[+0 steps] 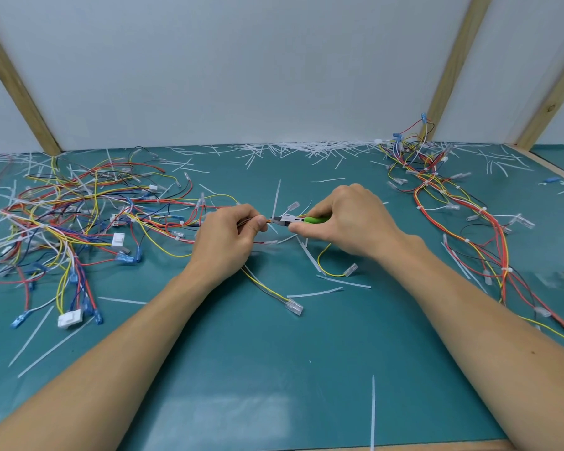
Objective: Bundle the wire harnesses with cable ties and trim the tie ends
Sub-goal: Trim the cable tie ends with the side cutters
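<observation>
Nearest the camera, a loose tie [373,411] lies on the green mat [258,369], pointing away from the bare forearms on either side. Further up, the left hand [228,236] pinches a thin harness [267,220] between thumb and curled fingers, and the right hand [342,219] is clenched round green-handled cutters [302,220] whose tip sits just beside the left thumb. A white tie tail [276,200] stands up from that spot, so the step in hand looks like trimming.

To do it well, I would lay the blades flat against the tie head, with the wires clear of them, and cut square so no sharp stub is left. Holding the harness steady close to the head, as the left hand does, should keep the tail from twisting. Whether the blades already touch the tail is too small to tell.

On the left lies a tangled heap of wires [72,219]; on the right a heap of tied harnesses [453,203]; cut ends [306,148] are scattered along the back wall
</observation>
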